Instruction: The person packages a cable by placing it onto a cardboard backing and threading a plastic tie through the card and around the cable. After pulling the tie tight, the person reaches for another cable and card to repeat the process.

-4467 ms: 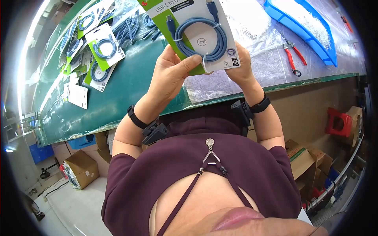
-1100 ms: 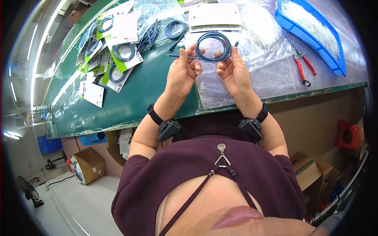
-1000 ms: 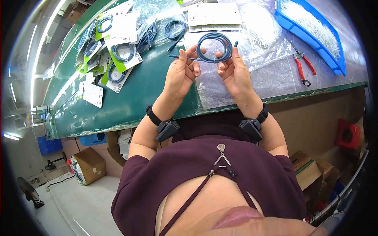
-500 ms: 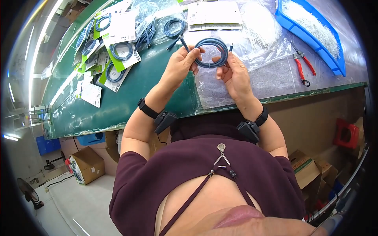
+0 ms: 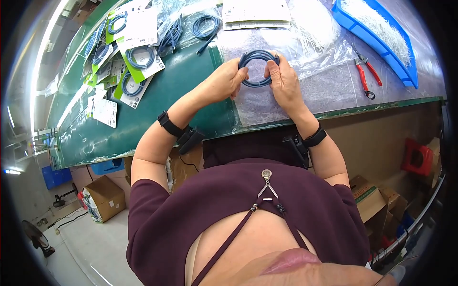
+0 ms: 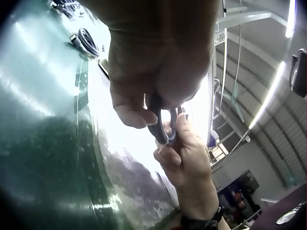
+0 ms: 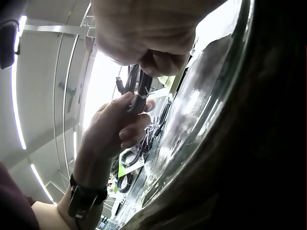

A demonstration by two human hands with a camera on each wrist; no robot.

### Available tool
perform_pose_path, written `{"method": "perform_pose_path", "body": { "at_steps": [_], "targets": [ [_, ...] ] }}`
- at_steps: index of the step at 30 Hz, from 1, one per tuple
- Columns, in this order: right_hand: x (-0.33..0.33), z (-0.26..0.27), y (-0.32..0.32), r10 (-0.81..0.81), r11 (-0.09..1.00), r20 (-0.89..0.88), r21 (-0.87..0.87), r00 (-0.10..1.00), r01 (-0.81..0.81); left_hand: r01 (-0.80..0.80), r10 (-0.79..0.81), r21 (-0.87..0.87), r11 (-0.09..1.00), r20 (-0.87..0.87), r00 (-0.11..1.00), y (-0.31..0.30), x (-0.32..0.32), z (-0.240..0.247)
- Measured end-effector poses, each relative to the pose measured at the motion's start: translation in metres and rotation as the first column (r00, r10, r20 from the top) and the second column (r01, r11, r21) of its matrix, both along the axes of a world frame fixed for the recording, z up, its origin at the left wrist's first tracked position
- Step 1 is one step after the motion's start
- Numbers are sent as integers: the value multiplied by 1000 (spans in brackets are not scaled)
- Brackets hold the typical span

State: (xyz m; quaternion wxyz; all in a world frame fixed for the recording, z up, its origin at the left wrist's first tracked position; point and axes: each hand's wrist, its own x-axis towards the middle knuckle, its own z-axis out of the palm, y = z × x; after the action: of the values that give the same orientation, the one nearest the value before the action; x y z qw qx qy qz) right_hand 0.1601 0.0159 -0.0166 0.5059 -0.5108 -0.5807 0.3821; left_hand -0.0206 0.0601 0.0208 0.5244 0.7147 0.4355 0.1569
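Observation:
A coiled blue USB cable (image 5: 258, 84) is held up between both hands over the table's near edge. My left hand (image 5: 227, 80) pinches the coil's left side, thumb on the front. On the opposite side my right hand (image 5: 285, 85) grips the coil with thumb and fingers. In the right wrist view a plug (image 7: 119, 84) of the cable sticks out above the left hand's fingers. The left wrist view shows the coil (image 6: 158, 128) seen edge-on between the two hands. Beyond it lie a second coiled cable (image 5: 205, 27) and a stack of white cards (image 5: 255, 13).
Carded cables (image 5: 138, 57) lie heaped at the left on the green table (image 5: 157, 109). Red-handled cutters (image 5: 366, 75) and a blue tray (image 5: 377, 40) of white ties are at the right. White ties in a clear plastic bag (image 5: 312, 33) lie behind the right hand.
Earlier the hands held a carded cable; then a loose coil with its ends sticking outward. Now both hands have closed in on the coil, and the left plug end is drawn against it.

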Motion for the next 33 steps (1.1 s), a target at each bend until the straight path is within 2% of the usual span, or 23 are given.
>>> {"method": "perform_pose_path", "body": {
  "at_steps": [2,5,7,9,11,15,18,21,22,25,27,30,31,33],
  "targets": [
    [-1,4,-1,-22,994,19,105,1000,19,38,-38,-13,999,8,999,0,0,4],
    [-1,5,-2,38,991,-24,126,999,-35,173,-174,-22,985,-43,984,9,-5,15],
    [0,6,-2,68,989,-52,137,996,-61,155,-155,-54,986,10,988,12,-6,6],
    [4,7,2,55,992,16,116,998,-56,129,-116,-123,984,114,987,13,-8,-5],
    [6,7,4,44,994,51,94,998,-49,147,-124,-159,976,143,982,15,-8,-2],
    [9,9,5,138,976,-74,179,988,-123,153,-97,-227,962,239,966,14,-7,-2],
    [8,10,3,126,992,-279,31,952,-122,126,-51,-254,959,284,957,14,-6,-5],
    [7,5,3,144,988,-289,-14,946,-155,-20,123,-306,952,321,939,11,0,-13],
    [6,3,2,155,984,-294,-36,943,-173,-18,121,-306,952,322,939,11,0,-14],
    [4,-2,2,120,988,-320,-56,940,-145,28,-6,-118,993,183,983,15,1,-15],
    [4,-1,1,104,989,-337,-68,936,-135,38,-19,-123,992,153,988,18,-1,-16],
    [14,5,3,230,881,-351,-321,908,-347,67,-56,-124,990,92,994,23,-2,-17],
    [14,4,3,227,883,-353,-320,908,-345,43,-31,-127,991,102,994,23,-2,-19],
    [10,1,6,82,853,-543,-395,836,-340,-1,18,-132,991,123,992,23,1,-22]
  ]
}}
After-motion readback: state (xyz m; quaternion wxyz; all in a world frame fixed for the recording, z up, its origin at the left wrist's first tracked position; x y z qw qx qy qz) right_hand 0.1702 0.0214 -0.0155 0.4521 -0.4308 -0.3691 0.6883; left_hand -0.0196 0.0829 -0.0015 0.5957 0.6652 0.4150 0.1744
